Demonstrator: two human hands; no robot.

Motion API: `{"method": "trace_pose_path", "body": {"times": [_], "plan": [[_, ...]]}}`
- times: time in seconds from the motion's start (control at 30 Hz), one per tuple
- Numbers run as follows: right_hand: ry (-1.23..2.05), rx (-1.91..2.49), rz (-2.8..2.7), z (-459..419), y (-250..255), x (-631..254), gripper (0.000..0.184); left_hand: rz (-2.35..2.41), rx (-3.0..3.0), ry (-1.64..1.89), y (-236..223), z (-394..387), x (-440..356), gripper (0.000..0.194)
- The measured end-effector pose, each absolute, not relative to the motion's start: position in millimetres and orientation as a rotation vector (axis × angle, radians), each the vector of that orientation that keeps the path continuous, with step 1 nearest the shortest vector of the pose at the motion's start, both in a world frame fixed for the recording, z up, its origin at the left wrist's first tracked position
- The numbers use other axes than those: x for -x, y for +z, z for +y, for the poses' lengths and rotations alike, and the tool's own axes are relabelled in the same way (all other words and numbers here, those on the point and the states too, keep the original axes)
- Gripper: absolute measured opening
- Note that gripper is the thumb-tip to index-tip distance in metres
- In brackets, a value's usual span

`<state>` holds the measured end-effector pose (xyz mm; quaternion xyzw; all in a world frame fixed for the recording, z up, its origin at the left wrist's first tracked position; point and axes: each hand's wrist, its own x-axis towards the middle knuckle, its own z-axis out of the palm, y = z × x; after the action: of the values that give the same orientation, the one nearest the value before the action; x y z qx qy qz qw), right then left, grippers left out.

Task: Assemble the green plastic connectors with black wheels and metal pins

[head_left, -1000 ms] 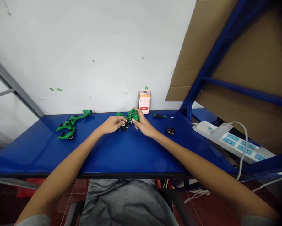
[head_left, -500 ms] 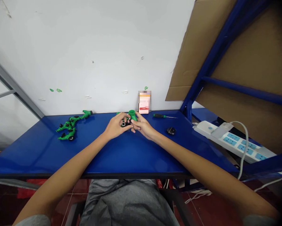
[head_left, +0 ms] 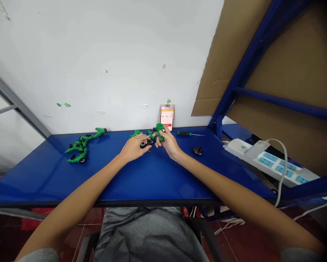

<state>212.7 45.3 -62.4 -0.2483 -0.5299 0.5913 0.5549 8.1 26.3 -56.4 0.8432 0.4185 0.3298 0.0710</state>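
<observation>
A pale wall stands beyond the fingers, and the blue table spreads beneath them. Well to the right of the fingers lies a white power strip. The left hand and the right hand work near each other over the table. Well left of the left fingers rests a linked run of green fittings. Just beyond the right fingers, a phone leans on the wall; a screwdriver lies to their right.

The green fitting is in the right hand, its round mouth facing up, the thumb and fingers pinching its body. It looks like stiff moulded plastic, so it is probably light and hard to break, though its smooth wall could slip; the tube below the rim seems the surest hold. More green parts lie just beyond the left fingers. A black round object sits right of the right fingers. Black parts show under the left fingers; whether these touch them, one cannot tell. Smallest, 1 thin metal rod juts from between the left fingers, which appear to pinch it.
</observation>
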Motion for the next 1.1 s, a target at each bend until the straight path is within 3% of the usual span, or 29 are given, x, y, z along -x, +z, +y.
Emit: {"method": "trace_pose_path", "body": {"times": [0.2, 0.33, 0.5, 0.73, 1.1], "plan": [[1.495, 0.618, -1.08, 47, -56, -220, 0.033, 1.331, -2.491, 0.903, -57, 32, -3, 0.036], [1.491, 0.607, -1.121, 44, -52, -220, 0.033, 1.472, -2.308, 1.024, -41, 34, 4, 0.024], [1.444, 0.626, -1.185, 46, -55, -220, 0.035, 1.359, -2.31, 1.126, -30, 37, 12, 0.04], [1.391, 0.659, -1.226, 55, -62, -219, 0.049, 1.226, -2.53, 1.005, -38, 28, 2, 0.04], [1.35, 0.602, -1.35, 53, -66, -215, 0.045, 1.353, -2.545, 0.951, -36, 25, 0, 0.033]]}}
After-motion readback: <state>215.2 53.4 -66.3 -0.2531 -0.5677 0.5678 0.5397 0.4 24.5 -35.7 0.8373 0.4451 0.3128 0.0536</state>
